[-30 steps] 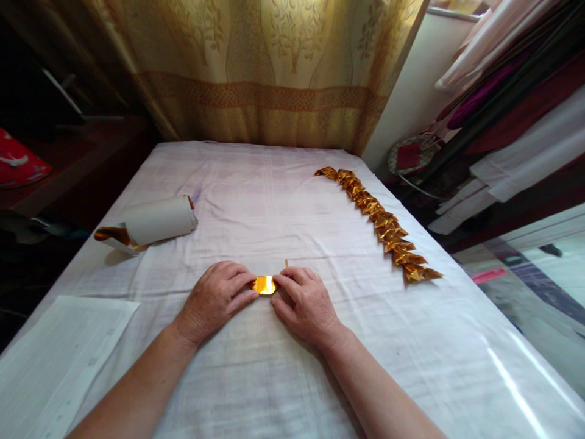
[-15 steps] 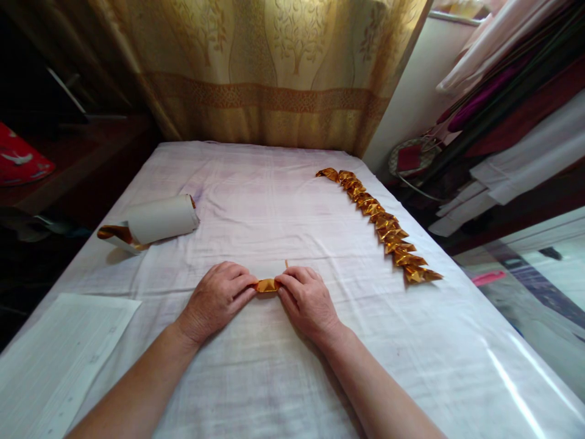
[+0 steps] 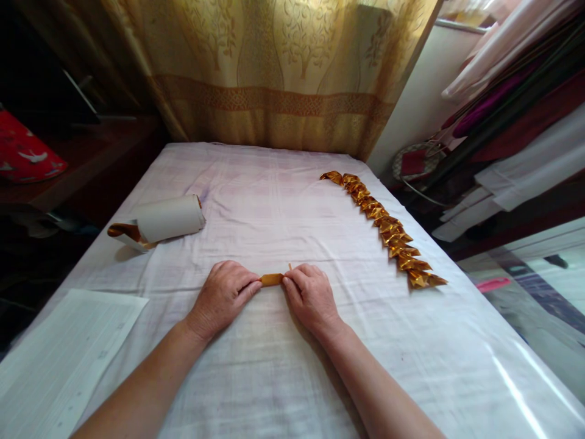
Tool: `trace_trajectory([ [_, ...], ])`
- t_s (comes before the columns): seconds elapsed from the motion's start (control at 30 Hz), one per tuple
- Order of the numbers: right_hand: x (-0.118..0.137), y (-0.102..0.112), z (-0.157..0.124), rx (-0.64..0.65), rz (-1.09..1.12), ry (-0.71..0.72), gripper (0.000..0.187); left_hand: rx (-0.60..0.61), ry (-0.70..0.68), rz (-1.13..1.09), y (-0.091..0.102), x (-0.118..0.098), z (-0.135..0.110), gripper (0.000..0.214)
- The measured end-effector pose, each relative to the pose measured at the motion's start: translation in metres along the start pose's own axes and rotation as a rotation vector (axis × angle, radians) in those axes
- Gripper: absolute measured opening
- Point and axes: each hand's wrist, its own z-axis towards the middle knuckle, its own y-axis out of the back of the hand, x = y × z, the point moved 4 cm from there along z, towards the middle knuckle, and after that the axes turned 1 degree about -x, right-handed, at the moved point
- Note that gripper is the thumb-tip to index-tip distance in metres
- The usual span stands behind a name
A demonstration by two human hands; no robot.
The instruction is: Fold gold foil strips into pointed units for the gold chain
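Observation:
A small strip of gold foil paper (image 3: 271,279) lies on the white cloth-covered table (image 3: 274,201), folded narrow. My left hand (image 3: 223,296) pinches its left end with curled fingers. My right hand (image 3: 311,296) grips its right end the same way. A thin stick tip (image 3: 289,266) pokes up just behind my right fingers. A row of several folded gold foil pieces (image 3: 388,228) runs diagonally along the table's right side.
A white roll with gold foil at its loose end (image 3: 159,222) lies at the left. A sheet of white paper (image 3: 59,353) sits at the near left corner. A gold curtain (image 3: 283,73) hangs behind the table. Fabric and clutter fill the right side.
The gold piece between my hands has gone from a broad shiny square to a narrow folded strip. Both hands stayed in place; the view shifted slightly.

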Motion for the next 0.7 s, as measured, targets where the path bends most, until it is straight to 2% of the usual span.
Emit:
trace_trajectory([
  [0.17, -0.0019, -0.0037, 0.0061, 0.013, -0.041, -0.050, 0.011, -0.005, 0.088, 0.033, -0.0026, -0.0004, -0.0004, 0.015],
  [0.3, -0.0040, -0.0062, 0.0072, -0.033, -0.080, -0.069, 0.006, -0.033, 0.130, 0.068, -0.0026, -0.0035, -0.0005, 0.014],
  [0.47, -0.0043, -0.0075, 0.0054, -0.073, -0.119, -0.040, 0.011, -0.037, 0.145, 0.101, -0.0033, -0.0041, -0.0006, 0.015],
  [0.7, -0.0031, -0.0074, 0.0060, -0.049, -0.116, -0.031, 0.013, -0.024, 0.137, 0.116, -0.0031, -0.0046, -0.0002, 0.013],
])
